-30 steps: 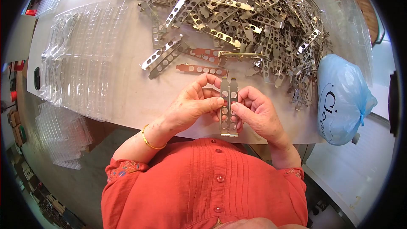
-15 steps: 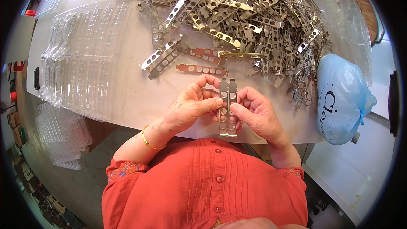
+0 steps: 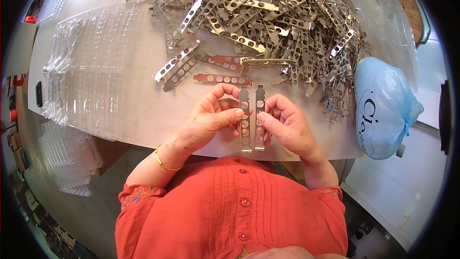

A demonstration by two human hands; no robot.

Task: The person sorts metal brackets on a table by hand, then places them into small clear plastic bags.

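Observation:
My left hand [image 3: 211, 117] pinches one perforated metal bracket [image 3: 244, 115], held upright just above the table's near edge. My right hand [image 3: 285, 124] pinches a second, matching bracket [image 3: 260, 112] right beside it, with a narrow gap between the two strips. A big heap of the same brackets [image 3: 278, 14] covers the far middle and right of the table [image 3: 143, 105]. A few loose brackets [image 3: 221, 79] lie just beyond my fingers.
Clear plastic blister trays [image 3: 91, 67] are spread over the left of the table, and more trays [image 3: 67, 156] are stacked below its left edge. A tied light-blue plastic bag [image 3: 383, 110] sits at the right edge.
The two brackets, held tight together before, are now slightly apart, one in each hand. The view has shifted a little.

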